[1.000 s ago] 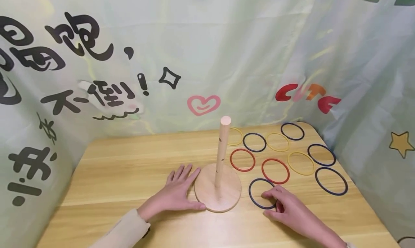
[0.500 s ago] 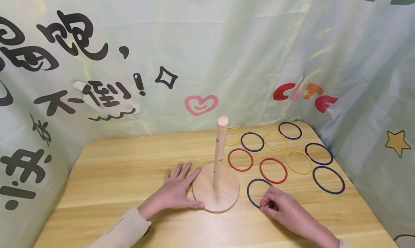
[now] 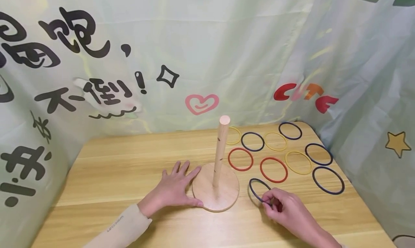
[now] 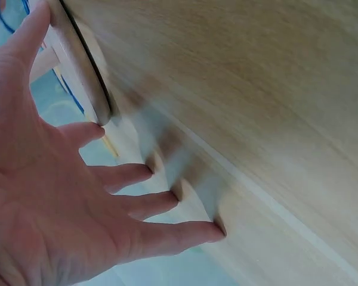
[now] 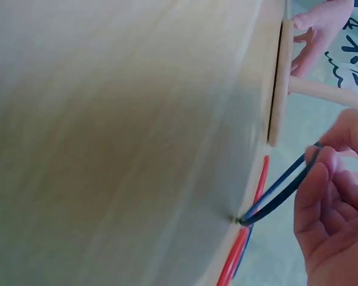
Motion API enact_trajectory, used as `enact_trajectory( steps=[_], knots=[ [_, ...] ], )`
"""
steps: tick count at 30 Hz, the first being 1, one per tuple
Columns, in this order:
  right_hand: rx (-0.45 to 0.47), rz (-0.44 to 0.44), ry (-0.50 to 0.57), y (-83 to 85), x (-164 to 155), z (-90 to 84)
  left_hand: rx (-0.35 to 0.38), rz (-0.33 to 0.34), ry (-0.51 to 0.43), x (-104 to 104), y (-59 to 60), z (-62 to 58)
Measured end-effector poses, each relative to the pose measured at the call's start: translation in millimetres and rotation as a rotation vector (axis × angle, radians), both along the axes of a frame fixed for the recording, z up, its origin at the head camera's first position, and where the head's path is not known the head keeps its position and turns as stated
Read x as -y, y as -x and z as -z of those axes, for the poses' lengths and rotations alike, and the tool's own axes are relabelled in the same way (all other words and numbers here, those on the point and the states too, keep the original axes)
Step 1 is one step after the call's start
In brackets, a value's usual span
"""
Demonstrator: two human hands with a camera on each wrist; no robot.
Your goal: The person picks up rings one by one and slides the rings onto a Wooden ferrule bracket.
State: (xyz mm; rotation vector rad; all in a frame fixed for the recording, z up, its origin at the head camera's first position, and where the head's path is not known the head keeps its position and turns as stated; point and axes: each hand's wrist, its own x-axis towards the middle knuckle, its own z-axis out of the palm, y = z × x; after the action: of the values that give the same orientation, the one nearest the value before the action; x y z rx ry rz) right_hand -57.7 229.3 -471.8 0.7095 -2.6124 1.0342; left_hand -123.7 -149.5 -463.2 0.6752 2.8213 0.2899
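Note:
A dark blue ring [image 3: 254, 192] is pinched between the thumb and fingers of my right hand [image 3: 290, 211]. In the right wrist view the ring [image 5: 278, 199] stands tilted, its far edge low by the tabletop. My left hand [image 3: 174, 187] lies spread on the table, thumb and index finger touching the rim of a round wooden base [image 3: 227, 197]. From that base rises an upright wooden peg [image 3: 221, 150] with dark marks along it. The left wrist view shows straight, parted fingers [image 4: 179, 235] with their tips on the table.
Right of the peg lie two red rings [image 3: 273, 169], several yellow rings [image 3: 298, 163] and several more dark blue rings [image 3: 328, 180], flat on the wooden table [image 3: 129, 168]. A printed cloth [image 3: 240, 60] hangs behind and at both sides.
My right hand has closed its fingers on the near blue ring and tilted it up off the table. The left hand stays beside the base.

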Motion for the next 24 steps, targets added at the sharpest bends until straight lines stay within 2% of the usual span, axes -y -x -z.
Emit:
enact_trajectory(
  steps=[7, 13, 18, 22, 24],
  knots=[
    [-0.174, 0.033, 0.166, 1.6, 0.8, -12.8, -0.014, 0.057, 0.053, 0.4, 3.9, -0.3],
    [-0.324, 0.010, 0.287, 6.5, 4.3, -43.5, -0.002, 0.087, 0.069, -1.0, 5.8, -3.1],
    [-0.317, -0.015, 0.374, 9.3, 11.6, -74.7, 0.002, 0.090, 0.074, -0.8, 4.8, -3.3],
    [-0.272, -0.036, 0.449, 13.8, 15.1, -93.3, -0.011, 0.101, 0.094, -0.3, 4.9, -3.7],
    [-0.238, -0.063, 0.519, 16.9, 18.2, -104.2, -0.014, 0.105, 0.105, 0.3, 5.4, -4.5]
  ],
)
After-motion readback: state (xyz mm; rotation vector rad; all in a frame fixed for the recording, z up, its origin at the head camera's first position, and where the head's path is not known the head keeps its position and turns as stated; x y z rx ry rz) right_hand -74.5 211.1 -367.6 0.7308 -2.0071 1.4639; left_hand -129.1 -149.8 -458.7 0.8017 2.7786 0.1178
